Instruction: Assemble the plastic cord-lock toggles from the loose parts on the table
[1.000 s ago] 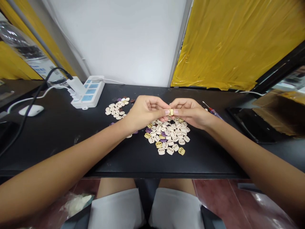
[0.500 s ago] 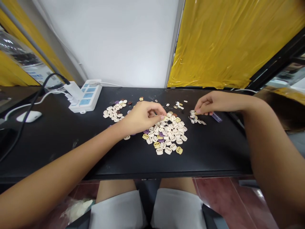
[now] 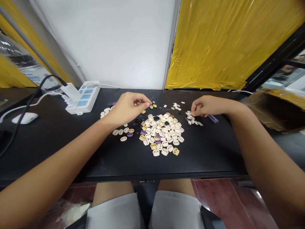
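Observation:
A heap of small two-hole plastic pieces [image 3: 162, 133], mostly cream with some yellow and purple, lies in the middle of the black table [image 3: 71, 149]. My left hand [image 3: 126, 106] hovers over the far left edge of the heap, fingertips pinched near a few loose yellow pieces [image 3: 153, 106]. My right hand [image 3: 206, 106] rests at the right, fingers curled and pinched over a small cluster of white pieces [image 3: 192, 120]. What either pinch holds is too small to make out.
A white power strip [image 3: 83, 97] with a plugged-in adapter and cables sits at the back left, a white mouse [image 3: 22, 118] farther left. A thin purple-handled tool [image 3: 213, 118] lies beside my right hand. Yellow sheeting hangs behind; a cardboard box [image 3: 281, 108] is at right.
My hands, first joined over the heap on one yellow piece, have parted. The right went right to the small white cluster; the left moved back and left to the heap's far edge.

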`<state>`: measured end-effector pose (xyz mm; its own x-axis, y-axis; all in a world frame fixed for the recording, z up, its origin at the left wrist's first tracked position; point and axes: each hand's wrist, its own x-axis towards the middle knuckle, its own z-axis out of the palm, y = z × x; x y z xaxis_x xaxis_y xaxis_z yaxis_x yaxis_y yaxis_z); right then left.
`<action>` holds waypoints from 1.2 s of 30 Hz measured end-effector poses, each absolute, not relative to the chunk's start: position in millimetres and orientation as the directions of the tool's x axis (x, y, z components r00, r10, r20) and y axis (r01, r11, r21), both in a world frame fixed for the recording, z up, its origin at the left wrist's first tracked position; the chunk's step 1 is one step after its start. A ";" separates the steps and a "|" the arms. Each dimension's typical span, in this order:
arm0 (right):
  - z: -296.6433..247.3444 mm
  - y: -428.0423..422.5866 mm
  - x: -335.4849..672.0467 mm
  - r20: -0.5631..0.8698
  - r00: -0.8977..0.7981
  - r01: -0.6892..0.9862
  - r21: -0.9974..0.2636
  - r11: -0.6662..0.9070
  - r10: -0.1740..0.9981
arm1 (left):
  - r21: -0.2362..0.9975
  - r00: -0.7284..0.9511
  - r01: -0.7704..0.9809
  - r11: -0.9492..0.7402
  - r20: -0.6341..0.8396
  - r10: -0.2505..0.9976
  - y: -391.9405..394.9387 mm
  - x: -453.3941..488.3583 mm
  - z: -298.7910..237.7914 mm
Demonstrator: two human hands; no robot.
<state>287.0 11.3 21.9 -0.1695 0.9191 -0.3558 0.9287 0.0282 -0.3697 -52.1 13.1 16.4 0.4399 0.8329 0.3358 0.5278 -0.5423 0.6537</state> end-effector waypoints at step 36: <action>24.8 2.5 258.9 -0.092 -0.235 0.670 -0.737 0.092 0.968 | 0.387 0.579 0.649 -0.655 0.307 0.755 15.0 -54.9 10.5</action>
